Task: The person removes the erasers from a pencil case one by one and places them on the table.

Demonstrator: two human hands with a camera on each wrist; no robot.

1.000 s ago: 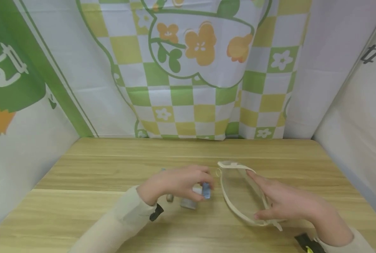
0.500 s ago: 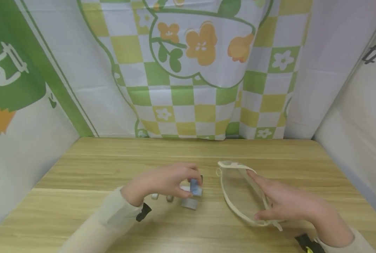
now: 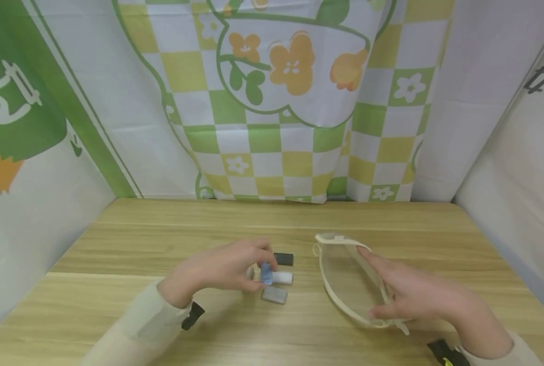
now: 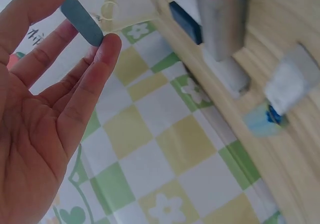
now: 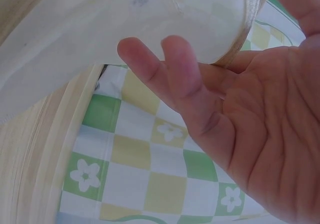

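Observation:
My left hand (image 3: 226, 267) pinches a small blue flat block (image 3: 266, 274) between thumb and fingertips. In the left wrist view the blue block (image 4: 82, 18) has rounded ends. Just right of those fingers lie a dark block (image 3: 283, 259), a white block (image 3: 282, 278) and a grey block (image 3: 274, 295). Part of a beige piece (image 3: 250, 273) shows behind the left fingers. With my right hand (image 3: 418, 290) I hold a pale see-through zip pouch (image 3: 350, 279), its mouth spread wide. In the right wrist view the pouch (image 5: 170, 18) partly covers the fingers.
Beneath everything is a wooden table (image 3: 162, 234), backed by a checked curtain (image 3: 281, 137). The left wrist view has a grey oblong piece (image 4: 222, 21) and a white piece (image 4: 292, 83) with a light blue end, both blurred.
My left hand has moved left with the blue block, away from the pouch, uncovering the dark and white blocks. My right hand and the pouch have stayed put.

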